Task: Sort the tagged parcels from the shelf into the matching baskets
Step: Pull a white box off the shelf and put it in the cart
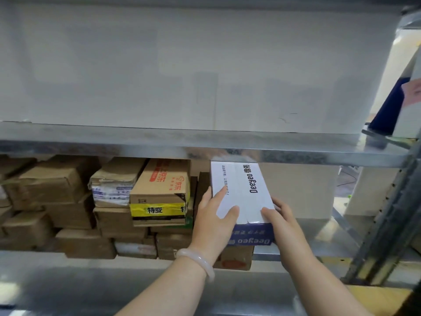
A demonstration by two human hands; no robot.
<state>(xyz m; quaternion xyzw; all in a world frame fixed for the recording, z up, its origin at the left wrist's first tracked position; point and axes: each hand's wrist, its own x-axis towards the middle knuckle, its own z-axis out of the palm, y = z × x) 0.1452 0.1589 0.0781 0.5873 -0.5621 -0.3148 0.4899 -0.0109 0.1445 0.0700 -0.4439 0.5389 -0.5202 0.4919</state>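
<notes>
Galvanised metal shelving [205, 142], perhaps a pale wall [159, 65] behind.

This is a storeroom for parcels. Shiny metal shelves [205, 144] hold many brown cardboard boxes [57, 185] piled together, some with tape and printed labels [157, 209].

One wide-angle camera, worn on the head, faces the metal shelf [159, 144] squarely from close range, tipped slightly down. The upper board's front edge crosses mid-frame; the lower bay fills the view beneath. Forearms enter from the near bottom edge, the left hand [211, 224] and right hand [283, 226] holding a white box [241, 188] just right of centre.
</notes>
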